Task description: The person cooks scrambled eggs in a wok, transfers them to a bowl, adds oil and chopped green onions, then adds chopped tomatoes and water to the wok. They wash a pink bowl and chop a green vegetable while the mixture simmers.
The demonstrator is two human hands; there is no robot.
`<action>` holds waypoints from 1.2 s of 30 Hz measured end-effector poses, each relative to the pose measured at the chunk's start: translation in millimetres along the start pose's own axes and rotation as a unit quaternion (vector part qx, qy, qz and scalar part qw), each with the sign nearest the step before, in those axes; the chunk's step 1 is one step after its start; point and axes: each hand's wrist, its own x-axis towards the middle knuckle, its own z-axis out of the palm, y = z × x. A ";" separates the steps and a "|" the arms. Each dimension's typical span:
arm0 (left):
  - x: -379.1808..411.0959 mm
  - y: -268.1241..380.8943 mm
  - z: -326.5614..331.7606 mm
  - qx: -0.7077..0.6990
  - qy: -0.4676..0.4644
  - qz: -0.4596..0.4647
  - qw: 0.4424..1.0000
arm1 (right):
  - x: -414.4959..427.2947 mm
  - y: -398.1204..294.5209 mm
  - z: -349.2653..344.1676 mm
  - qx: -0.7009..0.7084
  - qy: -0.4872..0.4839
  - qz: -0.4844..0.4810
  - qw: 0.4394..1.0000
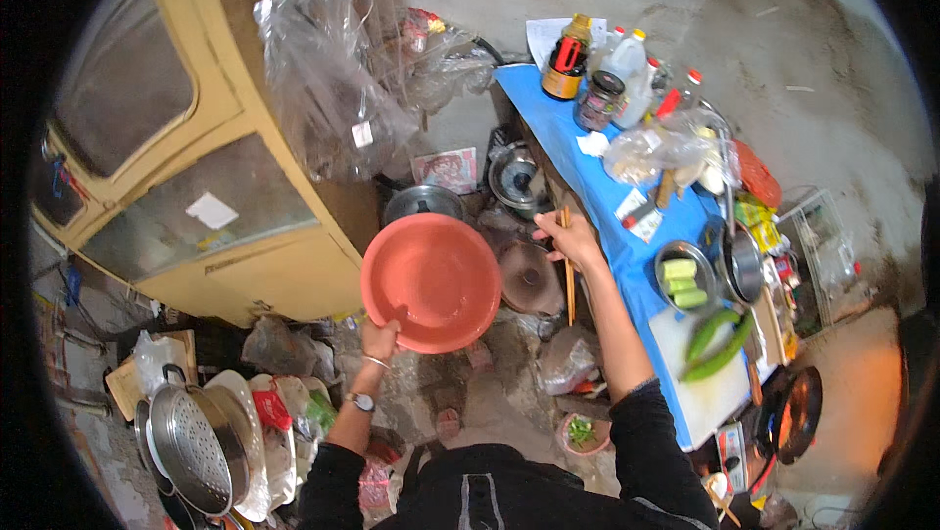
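My left hand [382,339] grips the near rim of a round red plastic basin [432,282], tilted so its inside faces me; only a little wet shine shows in it. To the right of the basin, my right hand [571,238] holds a pair of wooden chopsticks [570,288] that point down towards me. It is beside the table with the blue cover [624,236]. On that table, cut pale green pieces [681,282] lie in a metal bowl [663,258], and long green vegetables [716,354] rest on a white cutting board [679,383].
Bottles [626,56], a dark jar [600,100] and a red-handled knife [640,216] are on the table. Lidded pots [518,174] stand beyond the basin. A yellow cabinet [242,266] is at left, above stacked steamers [192,449]. A wok [800,412] sits at lower right.
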 end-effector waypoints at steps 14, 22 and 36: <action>206.6 41.9 93.4 -0.338 0.198 -0.078 0.917 | 406.8 -108.4 137.6 0.109 -0.088 -0.114 0.984; 306.9 79.4 91.0 -0.314 0.238 -0.047 0.918 | 497.4 -168.0 184.7 0.212 -0.154 -0.123 0.957; 357.2 124.0 59.4 -0.329 0.194 -0.056 0.923 | 538.7 -171.0 203.4 0.150 -0.191 -0.166 0.956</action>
